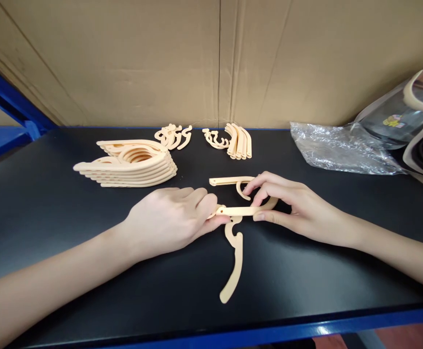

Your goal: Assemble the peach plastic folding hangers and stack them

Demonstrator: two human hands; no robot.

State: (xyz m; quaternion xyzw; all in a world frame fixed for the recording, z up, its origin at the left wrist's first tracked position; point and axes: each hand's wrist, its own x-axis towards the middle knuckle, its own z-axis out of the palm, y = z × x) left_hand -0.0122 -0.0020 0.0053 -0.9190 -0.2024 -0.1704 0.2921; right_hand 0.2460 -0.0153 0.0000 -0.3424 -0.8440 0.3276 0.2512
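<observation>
The cream hanger piece (236,211) is over the worktop (153,300), its long axis running left to right. The right hand (295,203) pinches it towards its right; the left hand (171,218), curled, seems to pinch its left end, though the fingers hide the grip. Nearer, a curved arm (237,264) points towards the person. Beyond lies a hanger stack (135,169).

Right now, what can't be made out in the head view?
All in the head view:
Left grip: curled fingertips, hidden behind the back of the hand.
Beige strip: partly covered by the right grip.
Printed clear bag: cut off by right edge; its print too small to make out.
Left hook pile: exact count, hidden by overlap.
</observation>
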